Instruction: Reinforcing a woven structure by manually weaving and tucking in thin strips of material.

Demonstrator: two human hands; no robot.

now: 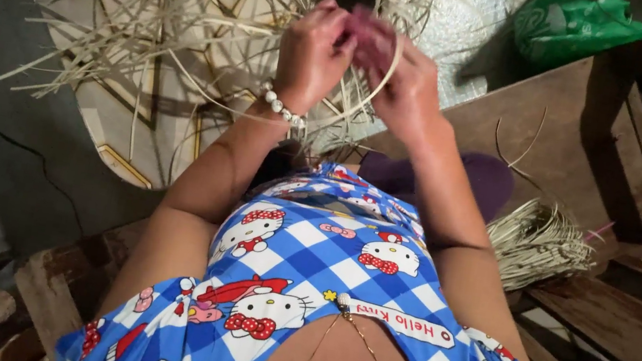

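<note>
- The fingertips of the left hand (312, 55) and the right hand (402, 77) are hidden behind the knuckles; the weave between them is hard to make out.
- Both hands are closed narrowly on one thin, pale straw strip (368, 102), curved in a loop just under the hands.
- A bead bracelet (281, 105) is seen on the left wrist.
- A loose tangle of flat, dry straw strips (159, 9) is spread beyond and left of the hands.
- A tied straw bundle (539, 241) lies on the worn wooden bench (555, 114), below and right of the hands.
- A crumpled green plastic bag (573, 23), cut by the top edge, lies right of the hands.
</note>
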